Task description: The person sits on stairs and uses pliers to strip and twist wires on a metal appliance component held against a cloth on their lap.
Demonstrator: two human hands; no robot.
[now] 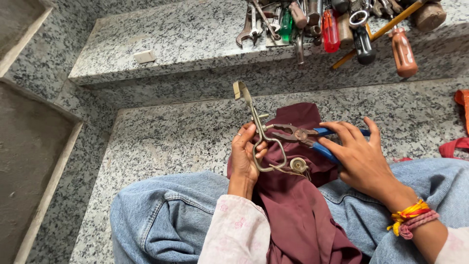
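Your left hand (245, 159) is wrapped around the looped handle of a worn metal tool (261, 132), fingers curled through the loop, holding it upright so its bent tip rises over the lower step (166, 142). Your right hand (359, 159) grips the blue handles of the pliers (305, 137), fingers closed over them, and the pliers' jaws meet the tool's shaft just above your left fingers. A small round fitting (298, 165) hangs at the tool's lower end, against the maroon cloth (298, 205) that lies across your lap and spills onto the step. Both hands are above your jeans (166, 215), near the step's near edge. On the upper step (195, 34), along its right part and front edge, lies a heap of tools (337, 24): spanners, screwdrivers with red, green and orange handles, some poking past the edge. A small white block (144, 56) sits alone near the left end of that step, well apart from the heap
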